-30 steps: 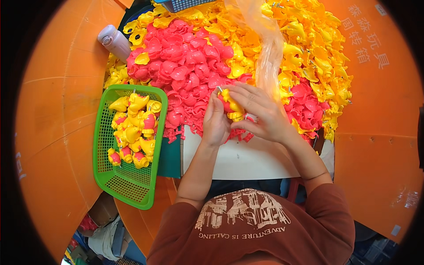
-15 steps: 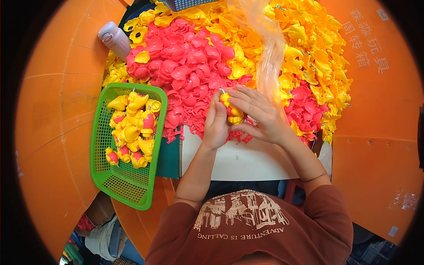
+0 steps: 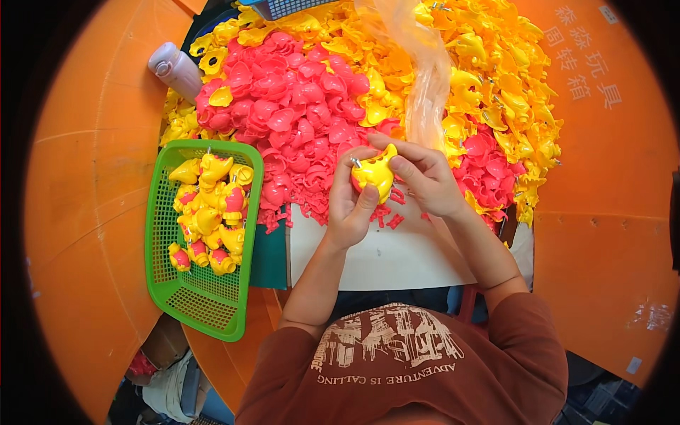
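Between my two hands is a yellow plastic toy body, with a metal pin sticking out at its left and a pointed yellow end at its upper right. My left hand is closed round its left and lower side, thumb pressed on the front. The fingers and thumb of my right hand pinch it from the right. Just beyond my hands rises a heap of pink plastic shells. Assembled yellow-and-pink toy bodies, several of them with metal pins, lie in a green basket on the left.
Yellow plastic parts are piled at the back and right. A clear plastic bag lies across them. A pale bottle stands at the back left, and a blue basket at the far edge. Orange panels flank the white work surface.
The toy body has been turned in my hands, from upright to lying tilted, showing its rounded yellow side. My left thumb now presses on its front.
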{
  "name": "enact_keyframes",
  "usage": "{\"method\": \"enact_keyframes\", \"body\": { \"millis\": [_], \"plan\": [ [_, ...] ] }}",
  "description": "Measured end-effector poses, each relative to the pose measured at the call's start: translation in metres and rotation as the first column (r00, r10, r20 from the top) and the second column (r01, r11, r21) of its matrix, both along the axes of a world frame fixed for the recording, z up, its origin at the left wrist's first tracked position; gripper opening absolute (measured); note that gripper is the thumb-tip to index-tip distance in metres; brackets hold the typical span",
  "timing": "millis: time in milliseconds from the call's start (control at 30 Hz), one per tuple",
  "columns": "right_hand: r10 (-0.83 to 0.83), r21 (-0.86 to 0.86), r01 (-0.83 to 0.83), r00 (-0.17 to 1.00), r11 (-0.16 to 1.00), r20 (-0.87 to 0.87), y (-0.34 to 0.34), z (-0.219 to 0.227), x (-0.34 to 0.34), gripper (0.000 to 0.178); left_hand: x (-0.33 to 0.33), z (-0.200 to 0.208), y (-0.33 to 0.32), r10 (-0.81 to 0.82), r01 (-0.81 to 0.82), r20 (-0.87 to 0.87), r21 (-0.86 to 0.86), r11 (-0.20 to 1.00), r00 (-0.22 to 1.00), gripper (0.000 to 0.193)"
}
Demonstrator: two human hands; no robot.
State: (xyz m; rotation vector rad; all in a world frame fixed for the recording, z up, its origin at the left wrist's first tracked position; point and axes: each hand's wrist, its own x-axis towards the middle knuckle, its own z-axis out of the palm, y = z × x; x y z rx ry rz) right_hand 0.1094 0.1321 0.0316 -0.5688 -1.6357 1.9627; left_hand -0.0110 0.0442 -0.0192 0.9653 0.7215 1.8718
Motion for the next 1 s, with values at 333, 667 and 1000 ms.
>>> {"method": "enact_keyframes", "body": {
  "millis": [333,667,1000],
  "plan": [
    [-0.264,0.61,0.243,0.963,0.754,-0.058,-0.012,0.009,-0.007,0.049,0.001,0.002,0.0,0.018,-0.018,0.131,0.005,1.0,0.991,0.051],
    [-0.147,0.858,0.037,0.988,0.512,0.045,-0.004,0.006,-0.008,0.059,-0.005,-0.001,0.009,0.107,-0.087,0.151,-0.136,0.987,0.983,0.047],
    [-0.4,0.873,-0.271,0.806,0.406,0.436,0.002,-0.01,0.008,0.054,-0.035,0.002,0.007,0.32,-0.205,0.333,-0.338,0.918,0.887,0.032]
  ]
}}
